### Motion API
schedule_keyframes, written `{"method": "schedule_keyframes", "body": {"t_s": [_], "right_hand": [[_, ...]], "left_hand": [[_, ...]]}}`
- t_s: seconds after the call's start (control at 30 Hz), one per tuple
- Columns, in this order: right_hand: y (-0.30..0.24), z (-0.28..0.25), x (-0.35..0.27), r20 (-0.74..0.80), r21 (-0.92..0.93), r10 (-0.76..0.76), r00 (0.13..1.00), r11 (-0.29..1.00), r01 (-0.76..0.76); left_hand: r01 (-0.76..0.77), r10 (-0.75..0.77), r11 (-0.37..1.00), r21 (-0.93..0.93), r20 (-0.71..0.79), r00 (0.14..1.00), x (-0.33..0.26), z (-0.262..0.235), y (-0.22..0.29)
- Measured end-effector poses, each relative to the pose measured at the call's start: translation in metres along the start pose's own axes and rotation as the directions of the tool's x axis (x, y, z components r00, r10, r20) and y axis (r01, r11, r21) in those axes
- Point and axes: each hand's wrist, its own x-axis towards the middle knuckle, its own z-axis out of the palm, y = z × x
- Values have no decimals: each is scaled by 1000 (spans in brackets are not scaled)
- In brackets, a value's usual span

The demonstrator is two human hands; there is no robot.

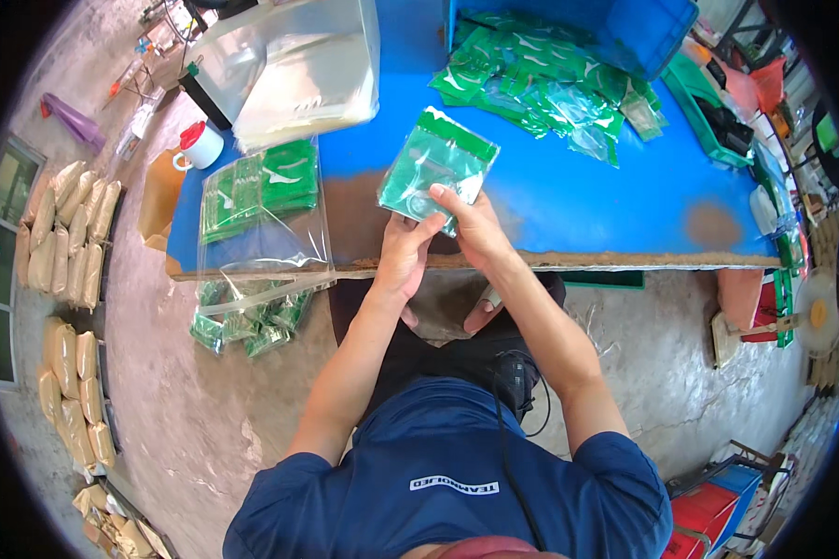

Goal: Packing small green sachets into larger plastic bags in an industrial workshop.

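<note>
A green packet (437,168) is gripped by the left hand (406,250) and right hand (475,224) above the blue table (569,200) near edge.

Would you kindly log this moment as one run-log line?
left hand: holds green packet | right hand: holds same packet | loose packets: piled on blue table

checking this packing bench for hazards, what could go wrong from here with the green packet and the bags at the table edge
1. The clear plastic bag of green packets drapes over the blue table edge; it might slide down.
2. The small green-and-clear plastic packet is pinched only at its lower edge by the left hand and right hand; it could slip.
</note>
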Motion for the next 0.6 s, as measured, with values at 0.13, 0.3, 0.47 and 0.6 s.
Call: {"method": "schedule_keyframes", "body": {"t_s": [0.13, 0.3, 0.47, 0.6], "right_hand": [[4, -6, -2, 9, 85, 62, 998, 994, -62], [-16, -38, 9, 154, -305, -226, 962, 915, 264], [-14, -36, 15, 191, -636, -107, 976, 744, 206], [-70, 18, -3, 623, -775, -334, 707, -143, 615]], "left_hand": [[-77, 78, 993, 90, -7, 997, 6, -10, 3], [-248, 179, 728, 639, 172, 969, 7, -50, 32], [-226, 151, 692, 685, 168, 974, 12, -59, 30], [-297, 152, 597, 745, 259, 954, 27, -69, 29]]}}
